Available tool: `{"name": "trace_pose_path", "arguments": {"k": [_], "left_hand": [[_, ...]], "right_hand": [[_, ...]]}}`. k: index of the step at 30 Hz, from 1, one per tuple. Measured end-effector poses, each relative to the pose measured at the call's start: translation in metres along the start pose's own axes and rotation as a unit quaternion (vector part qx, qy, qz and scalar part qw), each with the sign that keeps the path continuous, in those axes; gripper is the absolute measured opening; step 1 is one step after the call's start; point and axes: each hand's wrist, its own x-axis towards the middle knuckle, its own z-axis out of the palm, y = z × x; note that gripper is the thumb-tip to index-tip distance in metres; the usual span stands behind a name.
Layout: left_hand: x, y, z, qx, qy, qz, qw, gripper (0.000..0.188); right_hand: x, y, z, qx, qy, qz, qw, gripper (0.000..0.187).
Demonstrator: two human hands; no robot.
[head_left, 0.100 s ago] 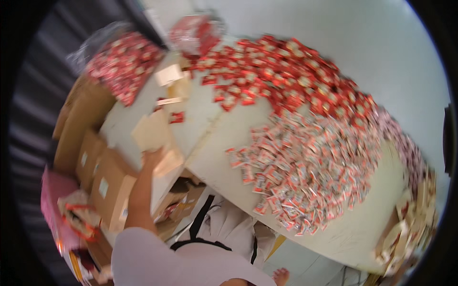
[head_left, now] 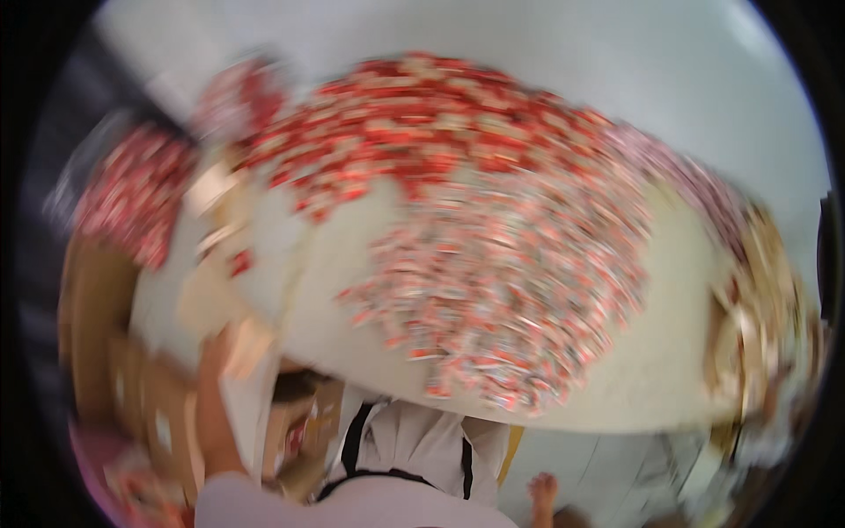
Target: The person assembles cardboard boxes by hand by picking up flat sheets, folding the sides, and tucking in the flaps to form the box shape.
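At the table's left part, my left hand [head_left: 217, 343] is at a tan paper bag [head_left: 211, 295], its fingers seeming closed on the bag's near edge; motion blur softens the grip. My right hand [head_left: 543, 488] hangs below the table's front edge, over the floor, fingers loosely apart and holding nothing visible. A small red packet [head_left: 240, 261] lies just beyond the bag. Right of it spreads a big heap of small white-and-red sachets [head_left: 502, 282], backed by a bank of red packets [head_left: 422, 114].
Clear plastic bags of red packets [head_left: 136, 189] stand at far left, above cardboard boxes [head_left: 167, 422]. An open carton [head_left: 304, 418] sits under the table edge. Pinkish packets [head_left: 687, 176] and brown paper bags [head_left: 748, 326] line the table's right side.
The whole view has swung, so the table's contents sit further left in it. My left hand stays at the paper bag. More of my right hand shows at the lower edge.
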Motion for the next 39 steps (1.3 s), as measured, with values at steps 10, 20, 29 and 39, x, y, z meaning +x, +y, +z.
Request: {"name": "trace_pose_path", "arguments": {"k": [10, 20, 29, 39], "left_hand": [[0.172, 0.200, -0.231, -0.599, 0.134, -0.090, 0.784, 0.045], [0.161, 0.328, -0.354, -0.565, 0.176, 0.233, 0.772, 0.050], [0.129, 0.372, -0.390, -0.518, 0.185, 0.245, 0.798, 0.055], [0.089, 0.347, -0.381, -0.469, 0.171, 0.081, 0.863, 0.062]], "right_hand": [[-0.003, 0.054, 0.073, -0.047, 0.061, -0.050, 0.996, 0.017], [-0.063, 0.241, -0.034, -0.116, 0.309, -0.047, 0.943, 0.016], [-0.060, 0.297, -0.248, -0.236, 0.473, 0.057, 0.847, 0.033], [-0.025, 0.205, -0.470, -0.284, 0.594, 0.147, 0.738, 0.079]]}}
